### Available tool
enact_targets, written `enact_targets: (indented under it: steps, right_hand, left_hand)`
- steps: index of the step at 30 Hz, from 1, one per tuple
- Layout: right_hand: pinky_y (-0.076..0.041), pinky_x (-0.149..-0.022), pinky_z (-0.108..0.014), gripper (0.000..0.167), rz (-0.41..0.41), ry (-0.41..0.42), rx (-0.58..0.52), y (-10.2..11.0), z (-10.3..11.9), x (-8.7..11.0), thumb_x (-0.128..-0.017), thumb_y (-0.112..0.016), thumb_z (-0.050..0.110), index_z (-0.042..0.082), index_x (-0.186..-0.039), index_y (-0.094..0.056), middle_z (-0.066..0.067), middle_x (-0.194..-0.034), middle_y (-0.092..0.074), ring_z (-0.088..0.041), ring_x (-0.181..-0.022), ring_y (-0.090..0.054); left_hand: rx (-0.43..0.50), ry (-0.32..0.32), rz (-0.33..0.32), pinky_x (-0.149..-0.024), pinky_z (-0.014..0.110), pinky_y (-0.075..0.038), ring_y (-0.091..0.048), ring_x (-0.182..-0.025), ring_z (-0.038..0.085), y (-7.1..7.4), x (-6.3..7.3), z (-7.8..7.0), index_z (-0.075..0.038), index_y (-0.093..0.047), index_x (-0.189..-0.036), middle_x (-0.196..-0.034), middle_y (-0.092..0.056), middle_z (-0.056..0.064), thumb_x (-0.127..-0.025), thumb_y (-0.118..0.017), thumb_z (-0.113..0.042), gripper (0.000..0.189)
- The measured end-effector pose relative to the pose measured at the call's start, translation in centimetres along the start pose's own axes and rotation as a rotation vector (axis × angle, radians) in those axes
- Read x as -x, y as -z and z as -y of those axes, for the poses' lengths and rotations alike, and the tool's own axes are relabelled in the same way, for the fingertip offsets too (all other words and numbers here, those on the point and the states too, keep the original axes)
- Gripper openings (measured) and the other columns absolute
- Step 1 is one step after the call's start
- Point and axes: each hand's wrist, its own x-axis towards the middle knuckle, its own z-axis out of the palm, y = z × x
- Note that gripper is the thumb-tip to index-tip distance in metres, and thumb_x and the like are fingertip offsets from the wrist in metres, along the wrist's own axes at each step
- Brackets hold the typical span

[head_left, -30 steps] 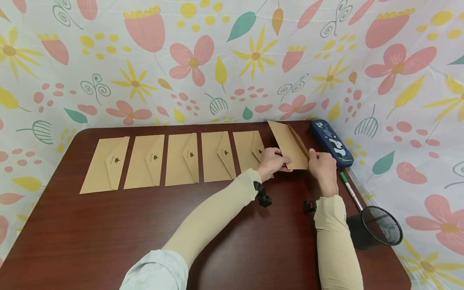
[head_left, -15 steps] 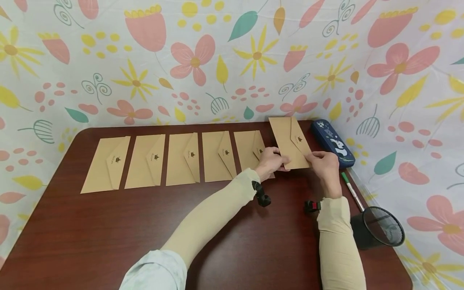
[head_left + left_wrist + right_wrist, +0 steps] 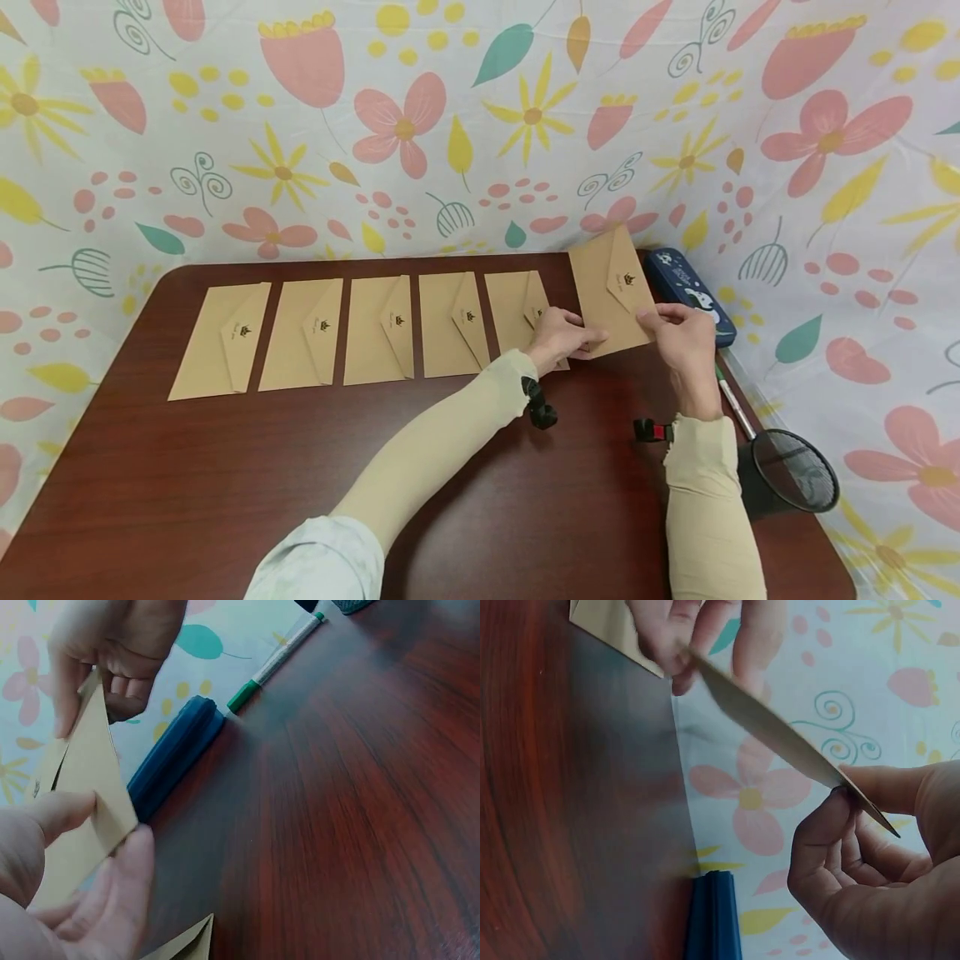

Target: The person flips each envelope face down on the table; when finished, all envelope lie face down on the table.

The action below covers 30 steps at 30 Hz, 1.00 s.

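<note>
Both hands hold one kraft-paper envelope (image 3: 600,304) with a small dark crown print on its pointed flap. In the head view my left hand (image 3: 561,337) pinches its lower left corner, thumb on the front face. My right hand (image 3: 684,354) pinches the right edge just below the flap. Seen almost edge-on in the right wrist view, the envelope (image 3: 769,731) is raised off the table and tilted, its flap lying folded over. Under my left hand lies the nearest flat envelope (image 3: 504,304), its lower right part covered.
Several matching envelopes (image 3: 378,333) lie in a row leftward along the brown table (image 3: 480,492). A dark blue panda pencil case (image 3: 686,287) is close right of the held envelope. Further right are a green-capped pen (image 3: 738,404) and a black mesh cup (image 3: 780,475). Patterned cloth (image 3: 420,200) hangs behind.
The envelope's flap side has turned to face the camera. Since then the envelope has risen and tilted, with its top and my right hand shifting right. My left hand has hardly moved.
</note>
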Motion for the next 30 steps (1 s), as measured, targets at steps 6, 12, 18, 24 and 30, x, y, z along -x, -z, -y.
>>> enact_targets:
  steps: [6, 12, 18, 24, 30]
  right_hand:
    - [-0.049, -0.062, -0.018, 0.031, -0.055, 0.175, 0.143, -0.8, 0.6, 0.9, -0.101, -0.076, 0.030, 0.001, -0.113, -0.079, 0.010, -0.079, -0.068, -0.006, -0.072, -0.060]
    - [-0.044, -0.060, -0.016, 0.024, -0.114, 0.338, 0.248, -1.4, 0.6, 1.6, -0.102, -0.076, 0.025, 0.002, -0.107, -0.082, -0.017, -0.094, -0.076, -0.009, -0.074, -0.058]
    - [-0.045, -0.062, -0.018, 0.030, 0.004, 0.387, 0.284, -1.3, 0.8, 1.9, -0.105, -0.073, 0.026, 0.002, -0.122, -0.081, -0.022, -0.108, -0.080, -0.014, -0.075, -0.061]
    - [-0.046, -0.066, -0.017, 0.034, 0.108, 0.383, 0.306, -1.3, 0.7, 1.9, -0.105, -0.072, 0.030, 0.004, -0.126, -0.079, -0.019, -0.114, -0.077, -0.023, -0.091, -0.060]
    - [-0.047, -0.071, -0.014, 0.029, 0.139, 0.409, 0.343, -1.8, 0.6, 2.0, -0.098, -0.078, 0.022, 0.002, -0.120, -0.079, -0.018, -0.108, -0.077, -0.019, -0.088, -0.063]
  left_hand:
    - [-0.056, -0.098, -0.038, -0.078, 0.038, -0.069, -0.083, -0.086, 0.036, -0.1, 0.3, -0.6, 0.002, -0.074, -0.121, -0.094, -0.082, 0.016, -0.093, -0.086, -0.008, 0.032]
    - [0.081, -0.176, 0.064, -0.086, 0.045, -0.068, -0.083, -0.096, 0.040, -1.0, 0.6, -1.3, -0.001, -0.078, -0.126, -0.105, -0.084, 0.020, -0.101, -0.077, -0.013, 0.028]
    - [0.026, -0.162, 0.030, -0.090, 0.044, -0.067, -0.085, -0.091, 0.031, -1.4, 1.1, -1.9, -0.006, -0.080, -0.128, -0.098, -0.085, 0.012, -0.106, -0.073, -0.031, 0.034]
    - [0.010, -0.168, 0.050, -0.091, 0.041, -0.067, -0.085, -0.090, 0.025, -1.2, 1.4, -2.3, -0.009, -0.084, -0.115, -0.094, -0.086, 0.005, -0.101, -0.077, -0.043, 0.038]
    - [-0.138, -0.164, -0.012, -0.069, 0.024, -0.059, -0.074, -0.072, 0.007, -1.2, 1.6, -2.3, -0.013, -0.086, -0.098, -0.078, -0.081, -0.003, -0.096, -0.084, -0.036, 0.023]
